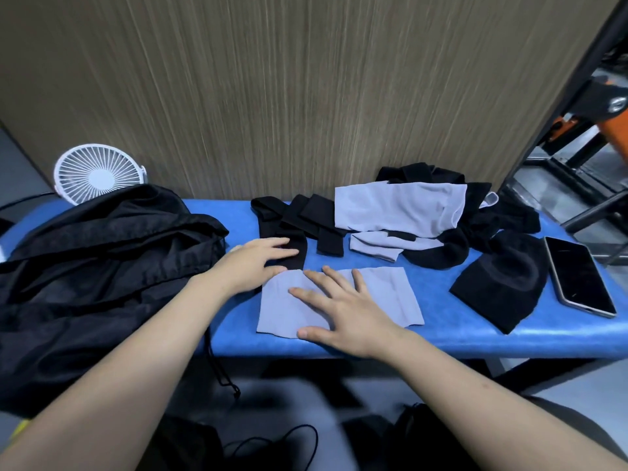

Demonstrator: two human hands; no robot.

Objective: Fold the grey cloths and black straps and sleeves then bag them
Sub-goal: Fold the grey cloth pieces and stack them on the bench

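A grey cloth (390, 294) lies flat near the front edge of the blue bench (441, 338). My right hand (343, 311) presses on it with fingers spread and straight. My left hand (253, 265) rests flat at the cloth's upper left corner, its fingers on a black strap (294, 246). More black straps (323, 222) lie behind. A pile of grey cloths (397, 205) and black sleeves (438, 249) sits at the back right. A folded black piece (503, 283) lies to the right. The black drawstring bag (102, 266) is slumped on the left.
A phone (577, 277) lies at the bench's right end. A white fan (97, 175) stands behind the bag. A wood-grain panel (272, 96) backs the bench. The bag's cord (217, 365) hangs over the front edge. A metal frame (577, 185) stands to the right.
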